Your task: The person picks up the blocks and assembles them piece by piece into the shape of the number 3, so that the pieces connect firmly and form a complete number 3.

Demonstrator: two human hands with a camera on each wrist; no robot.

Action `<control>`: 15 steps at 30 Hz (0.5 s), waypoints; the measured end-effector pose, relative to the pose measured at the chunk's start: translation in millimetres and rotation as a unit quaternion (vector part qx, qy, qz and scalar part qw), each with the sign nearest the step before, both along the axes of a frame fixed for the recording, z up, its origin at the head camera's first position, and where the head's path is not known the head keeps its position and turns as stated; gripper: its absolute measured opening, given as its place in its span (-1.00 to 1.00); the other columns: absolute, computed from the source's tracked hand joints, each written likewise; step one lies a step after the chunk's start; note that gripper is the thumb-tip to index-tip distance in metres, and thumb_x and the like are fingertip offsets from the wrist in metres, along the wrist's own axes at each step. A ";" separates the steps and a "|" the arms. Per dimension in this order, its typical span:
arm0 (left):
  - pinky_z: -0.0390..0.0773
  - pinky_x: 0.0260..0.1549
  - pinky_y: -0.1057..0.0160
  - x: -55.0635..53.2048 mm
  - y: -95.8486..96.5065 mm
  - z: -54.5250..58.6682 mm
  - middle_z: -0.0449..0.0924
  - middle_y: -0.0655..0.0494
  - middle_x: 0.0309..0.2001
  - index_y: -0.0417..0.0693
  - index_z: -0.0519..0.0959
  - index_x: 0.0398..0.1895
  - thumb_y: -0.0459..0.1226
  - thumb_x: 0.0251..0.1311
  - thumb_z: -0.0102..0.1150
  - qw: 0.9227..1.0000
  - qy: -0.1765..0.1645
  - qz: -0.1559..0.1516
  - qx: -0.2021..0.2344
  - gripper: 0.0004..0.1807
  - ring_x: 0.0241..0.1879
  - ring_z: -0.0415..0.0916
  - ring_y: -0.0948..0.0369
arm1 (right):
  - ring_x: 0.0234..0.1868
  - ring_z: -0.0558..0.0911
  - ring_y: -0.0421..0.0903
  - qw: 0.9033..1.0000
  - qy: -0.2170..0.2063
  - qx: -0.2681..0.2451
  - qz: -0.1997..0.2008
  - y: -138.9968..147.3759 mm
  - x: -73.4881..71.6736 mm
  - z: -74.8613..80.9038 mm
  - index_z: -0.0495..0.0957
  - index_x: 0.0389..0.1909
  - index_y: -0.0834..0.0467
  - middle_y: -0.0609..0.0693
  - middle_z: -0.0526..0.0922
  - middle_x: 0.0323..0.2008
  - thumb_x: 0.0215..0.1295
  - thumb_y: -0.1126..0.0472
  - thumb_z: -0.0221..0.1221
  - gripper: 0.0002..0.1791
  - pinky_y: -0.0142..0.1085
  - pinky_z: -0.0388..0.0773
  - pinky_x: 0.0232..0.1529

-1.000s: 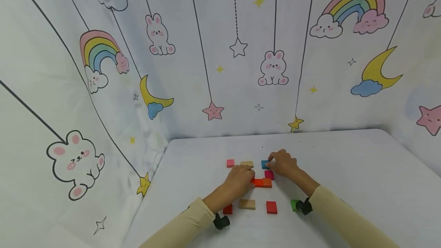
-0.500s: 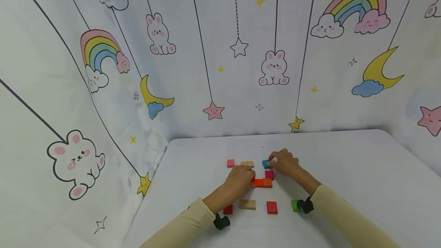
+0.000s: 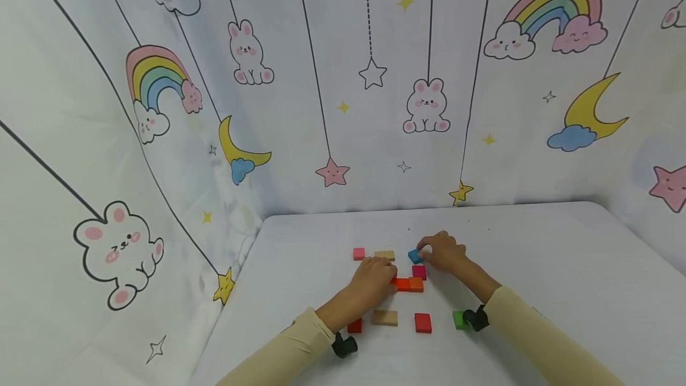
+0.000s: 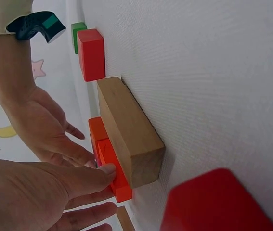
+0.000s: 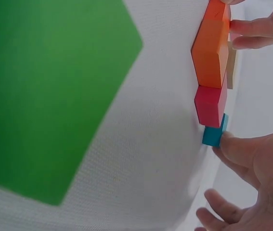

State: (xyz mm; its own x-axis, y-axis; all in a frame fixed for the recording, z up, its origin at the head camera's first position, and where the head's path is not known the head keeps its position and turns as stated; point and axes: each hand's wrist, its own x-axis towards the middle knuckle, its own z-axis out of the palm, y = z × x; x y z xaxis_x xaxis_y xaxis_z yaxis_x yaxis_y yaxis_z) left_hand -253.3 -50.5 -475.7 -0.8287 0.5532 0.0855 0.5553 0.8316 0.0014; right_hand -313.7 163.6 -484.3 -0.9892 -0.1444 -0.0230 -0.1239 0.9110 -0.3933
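Note:
In the head view, my right hand (image 3: 442, 252) pinches a small blue block (image 3: 414, 256) between thumb and forefinger; the other fingers stay spread in the right wrist view. The block sits on the white table, slightly turned. With thumb and forefinger, my left hand (image 3: 371, 282) holds a red-orange block (image 4: 116, 175) by its end. Against that block lies an orange block (image 3: 415, 284), end to end with it. A crimson block (image 3: 419, 272) stands just behind the orange one, between it and the blue block. My left hand partly covers the red-orange block in the head view.
Behind lie a pink block (image 3: 358, 254) and a wooden block (image 3: 384, 254). Along the front are a dark red block (image 3: 354, 326), a wooden block (image 3: 384, 317), a red block (image 3: 423, 323) and a green block (image 3: 458, 319), partly behind the right wrist camera. A printed cloth backs the table (image 3: 536, 267).
The blue block has turned and shifted slightly right under my right fingers. My left hand and the other blocks have stayed where they were.

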 end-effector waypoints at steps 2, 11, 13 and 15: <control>0.53 0.26 0.16 0.2 0.1 0.2 0.72 0.14 0.08 0.05 0.76 -0.02 -0.04 0.33 0.44 1.000 -0.001 0.002 -0.001 -0.72 0.19 0.58 0.17 | 0.14 0.52 0.31 1.000 0.001 0.001 0.002 0.7 0.8 1.1 0.73 0.08 0.10 0.38 0.57 0.09 0.40 0.15 0.36 -0.72 0.36 0.51 0.06; 0.53 0.26 0.16 0.8 0.7 0.6 0.73 0.15 0.10 0.05 0.76 0.00 -0.04 0.33 0.44 1.000 -0.002 0.005 -0.003 -0.72 0.20 0.58 0.17 | 0.10 0.53 0.29 1.000 0.004 -0.001 0.012 3.7 1.1 2.0 0.74 0.07 0.09 0.36 0.56 0.05 0.40 0.16 0.36 -0.73 0.34 0.52 0.02; 0.53 0.26 0.17 1.4 1.1 1.1 0.72 0.15 0.10 0.05 0.76 0.00 -0.05 0.33 0.43 1.000 -0.002 0.006 -0.005 -0.71 0.20 0.58 0.17 | 0.11 0.53 0.29 1.000 0.004 -0.003 0.013 4.1 1.6 2.3 0.75 0.07 0.09 0.36 0.57 0.04 0.39 0.16 0.36 -0.73 0.34 0.52 0.02; 0.52 0.26 0.17 1.9 1.4 1.5 0.72 0.15 0.11 0.06 0.76 0.01 -0.04 0.33 0.44 1.000 -0.001 0.007 -0.006 -0.71 0.20 0.58 0.18 | 0.11 0.53 0.28 1.000 0.002 -0.003 0.015 4.2 2.3 4.0 0.75 0.06 0.09 0.35 0.57 0.04 0.40 0.17 0.36 -0.74 0.34 0.53 0.02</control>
State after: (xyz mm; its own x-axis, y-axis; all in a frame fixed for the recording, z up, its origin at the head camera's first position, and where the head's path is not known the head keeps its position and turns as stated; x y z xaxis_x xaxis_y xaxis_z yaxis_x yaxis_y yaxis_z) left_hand -251.4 -49.0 -474.2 -0.8368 0.5421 0.0768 0.5432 0.8396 -0.0079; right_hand -311.4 167.8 -480.3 -0.9847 -0.1734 -0.0179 -0.1519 0.9042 -0.3991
